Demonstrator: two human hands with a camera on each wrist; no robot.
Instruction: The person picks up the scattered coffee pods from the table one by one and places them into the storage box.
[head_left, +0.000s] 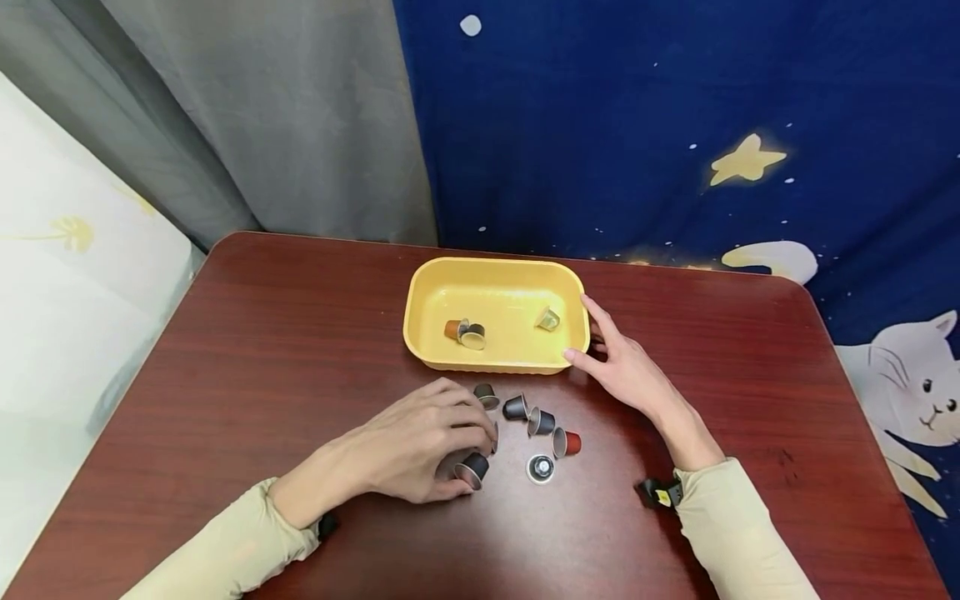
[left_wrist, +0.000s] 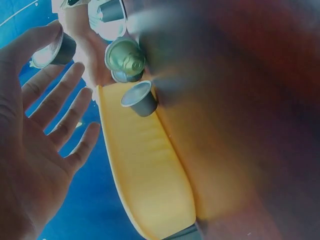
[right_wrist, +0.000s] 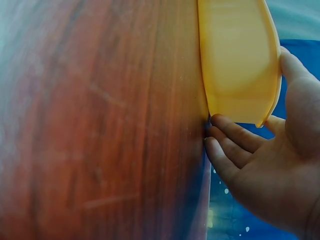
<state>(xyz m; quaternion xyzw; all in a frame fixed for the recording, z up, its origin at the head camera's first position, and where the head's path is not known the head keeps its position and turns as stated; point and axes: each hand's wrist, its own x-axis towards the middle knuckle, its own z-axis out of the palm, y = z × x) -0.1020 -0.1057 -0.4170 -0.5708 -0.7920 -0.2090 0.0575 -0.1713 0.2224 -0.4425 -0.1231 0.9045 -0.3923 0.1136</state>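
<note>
My left hand (head_left: 427,437) is low over the table's middle, pinching a black coffee capsule (left_wrist: 64,50) between thumb and index finger; its other fingers spread apart in the left wrist view. Beside those fingers lie a dark green capsule (head_left: 486,396), two dark capsules (head_left: 515,407), a red capsule (head_left: 572,442) and a black capsule (head_left: 541,468) resting on its rim. Another capsule is mostly hidden behind the fingers. My right hand (head_left: 630,371) holds the right end of a yellow tub (head_left: 495,365), thumb at the near corner, fingers against the outer wall (right_wrist: 240,120).
Inside the tub are an orange capsule (head_left: 453,329), a dark capsule (head_left: 473,337) and a pale gold capsule (head_left: 548,319). The reddish-brown table (head_left: 300,333) has rounded far corners. Behind it hang a grey curtain (head_left: 300,125) and a blue curtain (head_left: 600,125).
</note>
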